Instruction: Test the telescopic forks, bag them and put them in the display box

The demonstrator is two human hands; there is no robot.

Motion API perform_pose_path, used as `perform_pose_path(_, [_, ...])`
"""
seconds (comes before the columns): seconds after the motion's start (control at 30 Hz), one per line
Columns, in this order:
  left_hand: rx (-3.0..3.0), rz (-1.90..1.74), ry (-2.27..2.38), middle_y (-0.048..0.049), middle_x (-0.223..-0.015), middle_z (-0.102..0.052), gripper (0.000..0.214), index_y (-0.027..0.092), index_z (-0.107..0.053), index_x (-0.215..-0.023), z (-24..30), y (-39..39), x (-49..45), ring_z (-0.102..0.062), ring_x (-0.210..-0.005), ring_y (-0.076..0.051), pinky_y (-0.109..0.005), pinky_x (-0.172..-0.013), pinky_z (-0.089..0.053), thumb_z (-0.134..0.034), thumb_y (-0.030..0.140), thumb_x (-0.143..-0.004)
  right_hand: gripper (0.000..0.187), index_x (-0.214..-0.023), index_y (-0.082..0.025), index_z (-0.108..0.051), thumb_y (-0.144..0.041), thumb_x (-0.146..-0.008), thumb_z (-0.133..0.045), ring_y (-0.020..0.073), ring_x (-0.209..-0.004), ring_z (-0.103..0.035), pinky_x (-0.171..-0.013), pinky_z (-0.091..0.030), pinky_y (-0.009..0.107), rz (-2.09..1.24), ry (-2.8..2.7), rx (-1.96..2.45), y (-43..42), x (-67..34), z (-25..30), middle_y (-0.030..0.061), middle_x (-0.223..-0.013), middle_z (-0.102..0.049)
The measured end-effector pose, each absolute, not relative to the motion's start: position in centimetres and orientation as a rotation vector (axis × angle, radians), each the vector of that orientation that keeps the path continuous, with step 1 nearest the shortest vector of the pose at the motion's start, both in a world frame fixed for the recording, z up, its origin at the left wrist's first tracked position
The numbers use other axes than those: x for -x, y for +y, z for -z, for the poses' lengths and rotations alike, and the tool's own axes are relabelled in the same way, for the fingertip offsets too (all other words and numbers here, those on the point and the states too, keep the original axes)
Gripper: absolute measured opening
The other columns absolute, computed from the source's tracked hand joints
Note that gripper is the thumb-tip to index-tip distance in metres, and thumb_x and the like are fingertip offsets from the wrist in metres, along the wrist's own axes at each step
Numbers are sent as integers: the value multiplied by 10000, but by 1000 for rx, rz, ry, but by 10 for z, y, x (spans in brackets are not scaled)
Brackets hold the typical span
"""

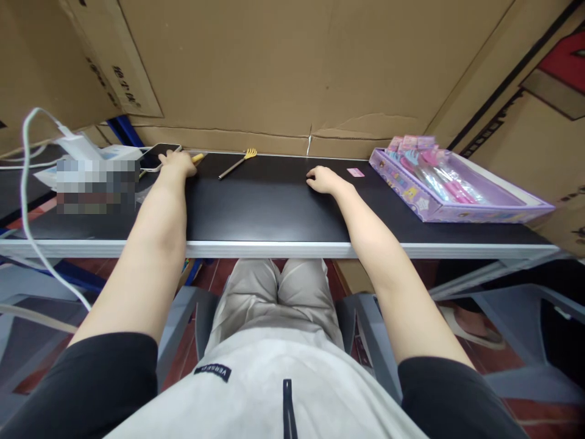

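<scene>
My left hand (177, 163) is at the back left of the black table, its fingers bent down beside a dark phone (158, 155). A yellow piece (198, 158) pokes out on its right side; what lies under the fingers is hidden. To the right of that hand lies a back scratcher (235, 164) with a yellow claw head and a thin metal handle. My right hand (323, 180) rests on the tabletop, fingers loosely bent and apart, holding nothing. Near it is a small pink card (355, 172).
A purple display box (425, 210) at the right holds several pink and blue items in clear wrapping. On the left, a white cable (26, 183) hangs over the table edge near a white charger (80, 146). Cardboard walls (256, 73) stand behind the table.
</scene>
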State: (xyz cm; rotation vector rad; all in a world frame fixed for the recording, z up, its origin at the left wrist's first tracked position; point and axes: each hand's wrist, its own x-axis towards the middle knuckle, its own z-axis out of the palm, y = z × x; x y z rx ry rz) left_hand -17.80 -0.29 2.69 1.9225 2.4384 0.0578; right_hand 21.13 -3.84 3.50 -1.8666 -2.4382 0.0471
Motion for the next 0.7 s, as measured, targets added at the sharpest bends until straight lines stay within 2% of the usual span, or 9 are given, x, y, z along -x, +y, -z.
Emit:
perform_pose_path(0.1, [-1818,54,2562,-260,-1720,-513,586,4,-543,-1608,-30,-4,166,-455,-1579,-344,-510,-1334,-302,-461,167,-1051,485,-1541,-37,-711,-146,-1104,-532,330,-1524,-635,-1297,-471,366,-51,-2445,1857,-37,-212,-34,198,-1601,-671])
perform_pose_path(0.27, [-1917,-5,2456,-261,-1643,-614,533,-7,-597,-1576,-35,7,152,-605,-1484,-329,-367,-1206,-473,-501,171,-1083,485,-1534,-29,-715,-135,-1098,-532,338,-1522,-636,-1296,-475,377,-61,-2447,1843,-35,-212,-33,199,-1591,-678])
perform_pose_path(0.37, [-2023,-36,2337,-234,-1628,-639,549,44,-613,-1595,-35,19,144,-617,-1491,-341,-359,-1187,-495,-524,197,-1075,481,-1528,-47,-725,-138,-1094,-539,328,-1517,-642,-1291,-482,373,-53,-2439,1846,-35,-212,-32,192,-1586,-683])
perform_pose_path(0.43, [-2054,-59,2292,-204,-1611,-662,591,105,-628,-1603,-35,24,135,-649,-1458,-338,-350,-1154,-520,-596,256,-1032,478,-1523,-55,-732,-147,-1093,-546,324,-1512,-647,-1289,-483,372,-44,-2435,1851,-34,-212,-32,191,-1586,-684])
perform_pose_path(0.53, [-2058,-38,2251,-161,-1498,-743,552,165,-739,-1487,-36,29,118,-715,-1357,-334,-334,-1077,-552,-646,283,-956,480,-1524,-59,-732,-151,-1091,-547,318,-1506,-653,-1288,-483,366,-45,-2438,1840,-33,-213,-31,190,-1583,-687])
perform_pose_path(0.6, [-2052,14,2230,-159,-1427,-778,525,152,-771,-1435,-35,31,109,-749,-1292,-332,-332,-1039,-563,-619,274,-948,481,-1528,-59,-729,-147,-1091,-548,318,-1505,-655,-1284,-488,368,-54,-2437,1835,-34,-213,-31,186,-1580,-690])
perform_pose_path(0.7, [-2012,64,2250,-212,-1414,-777,540,74,-755,-1437,-29,33,102,-761,-1269,-355,-342,-1022,-576,-583,318,-987,474,-1524,-48,-728,-144,-1094,-553,325,-1507,-652,-1284,-488,370,-61,-2429,1835,-35,-213,-31,188,-1584,-686])
